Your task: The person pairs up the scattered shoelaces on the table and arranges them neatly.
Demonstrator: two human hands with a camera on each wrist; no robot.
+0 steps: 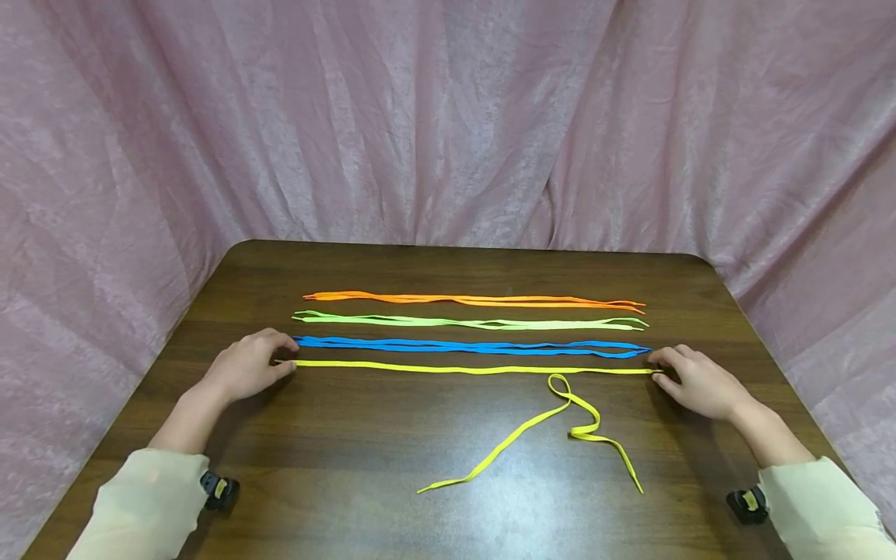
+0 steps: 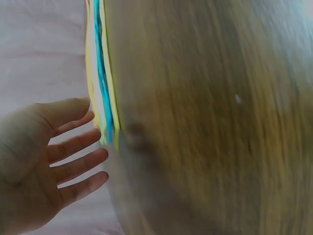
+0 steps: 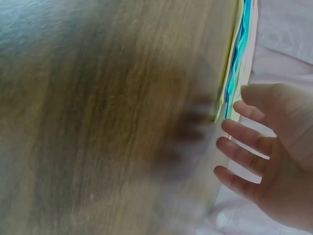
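A yellow shoelace [image 1: 455, 369] lies straight across the table, nearest to me of a set of parallel laces. My left hand [image 1: 245, 365] is at its left end, thumb and fingers spread apart around the tip; the left wrist view shows this hand [image 2: 39, 152] loosely bent and holding nothing. At the right end is my right hand [image 1: 703, 385], its fingers also relaxed and parted in the right wrist view. Just beyond lie blue laces [image 1: 329, 341], then light green laces [image 1: 448, 322] and orange laces [image 1: 350, 295]. Another yellow shoelace [image 1: 525, 425] lies looped and crooked closer to me.
The brown wooden table [image 1: 315, 459] has rounded far corners. Pink curtains [image 1: 448, 124] hang behind it and at both sides. A small dark device [image 1: 220, 491] is strapped at the left wrist, and a similar device [image 1: 747, 505] at the right.
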